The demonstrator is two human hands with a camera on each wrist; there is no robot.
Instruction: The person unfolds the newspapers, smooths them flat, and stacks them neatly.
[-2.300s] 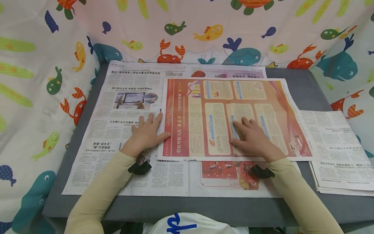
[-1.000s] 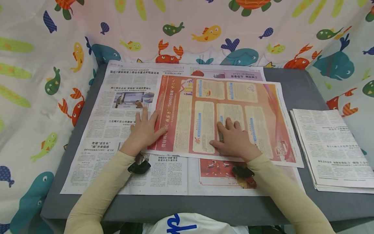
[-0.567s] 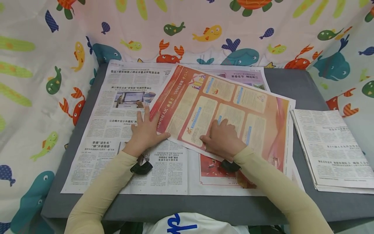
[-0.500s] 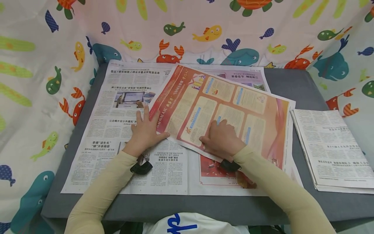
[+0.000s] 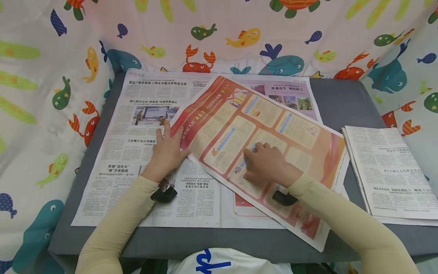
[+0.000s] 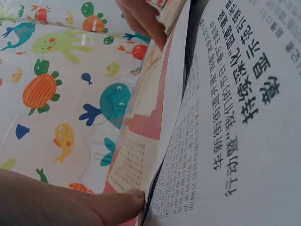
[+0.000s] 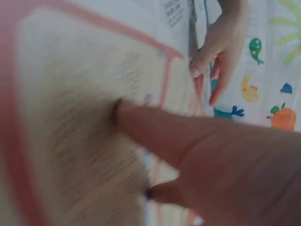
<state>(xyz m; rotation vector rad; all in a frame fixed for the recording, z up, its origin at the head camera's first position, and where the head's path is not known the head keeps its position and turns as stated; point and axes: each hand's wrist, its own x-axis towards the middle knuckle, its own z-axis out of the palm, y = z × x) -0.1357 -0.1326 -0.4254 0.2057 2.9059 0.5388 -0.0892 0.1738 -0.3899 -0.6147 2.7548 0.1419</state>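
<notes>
A red and orange newspaper sheet (image 5: 287, 144) lies slanted over a larger spread newspaper (image 5: 113, 190), its near right corner reaching past the larger one's front edge. My left hand (image 5: 167, 154) rests with fingers spread at the red sheet's left corner. In the left wrist view the thumb (image 6: 124, 205) touches that sheet's edge. On the middle of the red sheet, my right hand (image 5: 268, 163) presses with bent fingertips and grips nothing. The right wrist view shows its thumb (image 7: 155, 129) against the printed page, which is blurred.
A stack of folded newspapers (image 5: 397, 171) sits at the right of the grey table (image 5: 342, 101). Cloth (image 5: 219, 49) printed with sea animals surrounds the back and sides. Dark wrist cameras (image 5: 164, 195) hang under both wrists.
The red sheet first shifted left, then turned clockwise, its right part swinging toward me. My right hand went left, then slightly back right; the left hand stays near the sheet's left edge.
</notes>
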